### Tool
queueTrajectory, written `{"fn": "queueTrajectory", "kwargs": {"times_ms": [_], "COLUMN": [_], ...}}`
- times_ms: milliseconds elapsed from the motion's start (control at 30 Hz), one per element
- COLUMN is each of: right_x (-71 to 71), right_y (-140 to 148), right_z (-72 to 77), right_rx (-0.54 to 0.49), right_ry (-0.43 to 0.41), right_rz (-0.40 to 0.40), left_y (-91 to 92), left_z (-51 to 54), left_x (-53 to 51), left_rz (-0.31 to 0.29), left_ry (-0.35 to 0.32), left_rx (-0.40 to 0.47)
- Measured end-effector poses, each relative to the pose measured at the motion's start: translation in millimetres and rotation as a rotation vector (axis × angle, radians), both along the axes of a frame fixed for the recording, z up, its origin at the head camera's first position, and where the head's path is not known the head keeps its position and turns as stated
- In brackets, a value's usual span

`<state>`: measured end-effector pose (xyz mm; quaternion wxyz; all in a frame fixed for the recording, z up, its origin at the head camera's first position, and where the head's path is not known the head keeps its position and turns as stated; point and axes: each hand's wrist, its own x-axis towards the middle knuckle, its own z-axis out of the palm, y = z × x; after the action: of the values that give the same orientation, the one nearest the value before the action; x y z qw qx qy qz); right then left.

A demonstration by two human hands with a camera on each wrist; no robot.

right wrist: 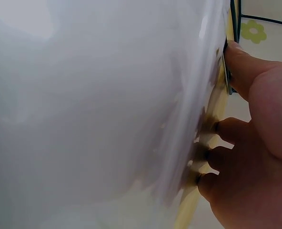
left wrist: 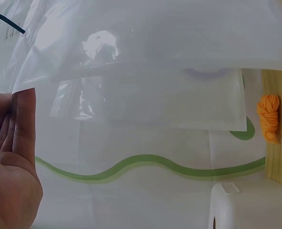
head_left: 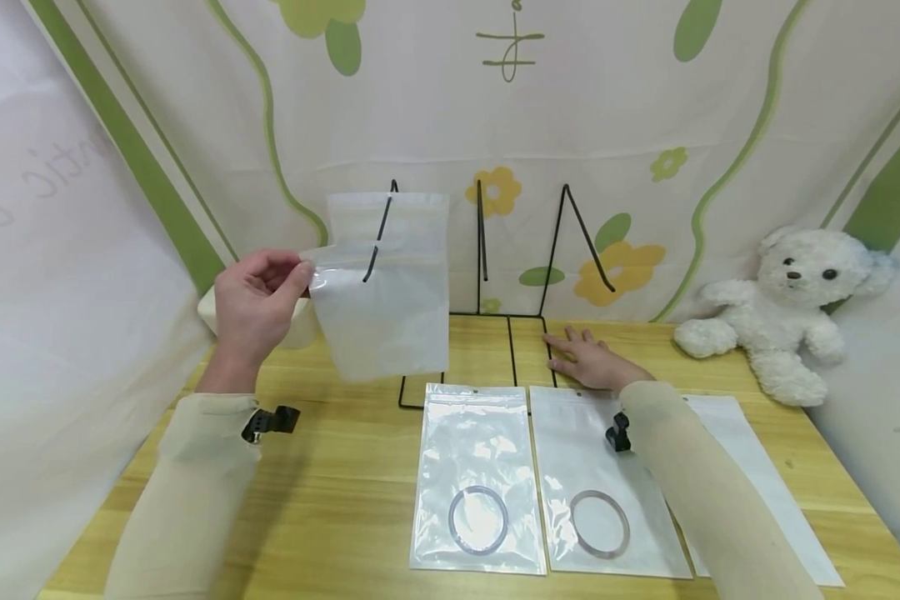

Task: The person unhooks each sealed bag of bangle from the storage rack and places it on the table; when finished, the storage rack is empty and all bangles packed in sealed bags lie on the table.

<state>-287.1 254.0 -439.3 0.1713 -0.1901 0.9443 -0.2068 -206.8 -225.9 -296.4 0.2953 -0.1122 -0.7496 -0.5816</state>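
In the head view, a translucent zip bag (head_left: 390, 317) hangs on the left hook (head_left: 380, 229) of a black wire rack (head_left: 546, 279). My left hand (head_left: 258, 296) pinches its left edge between thumb and fingers. Behind it, the left wrist view shows a second bag (left wrist: 179, 102) with part of a purple ring visible. My right hand (head_left: 591, 360) rests at the right side of the rack's base, fingers spread, touching the wire. Two bags lie in front of the rack, one with a purplish ring (head_left: 478, 520), the other with a brownish ring (head_left: 599, 524).
Another white bag (head_left: 768, 492) lies partly under the right forearm. A white teddy bear (head_left: 783, 308) sits at the back right. At the back left stands a white container (left wrist: 250, 205), with a bundle of orange yarn (left wrist: 269, 118) near it on the wooden table (head_left: 330, 500).
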Motion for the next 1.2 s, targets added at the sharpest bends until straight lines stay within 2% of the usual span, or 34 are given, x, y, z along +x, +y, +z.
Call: {"fn": "queueTrajectory", "kwargs": {"times_ms": [567, 767, 1033, 1200], "right_x": [-2.1, -2.0, -1.4, -2.5], "right_y": [-0.8, -1.0, -0.3, 0.2], "right_z": [-0.6, -0.3, -0.5, -2.6], "right_rx": [0.004, 0.002, 0.000, -0.003], "right_ry": [-0.001, -0.005, -0.010, -0.006], "right_rz": [0.003, 0.004, -0.006, -0.001], "left_y": [-0.3, -1.3, -2.6, -4.5], "left_z": [1.8, 2.1, 2.2, 1.5], "left_x": [19.3, 28.5, 40.0, 47.3], "left_rz": [-0.074, -0.070, -0.108, -0.100], "left_ry": [0.020, 0.011, 0.028, 0.038], "left_rx": [0.102, 0.107, 0.126, 0.118]}}
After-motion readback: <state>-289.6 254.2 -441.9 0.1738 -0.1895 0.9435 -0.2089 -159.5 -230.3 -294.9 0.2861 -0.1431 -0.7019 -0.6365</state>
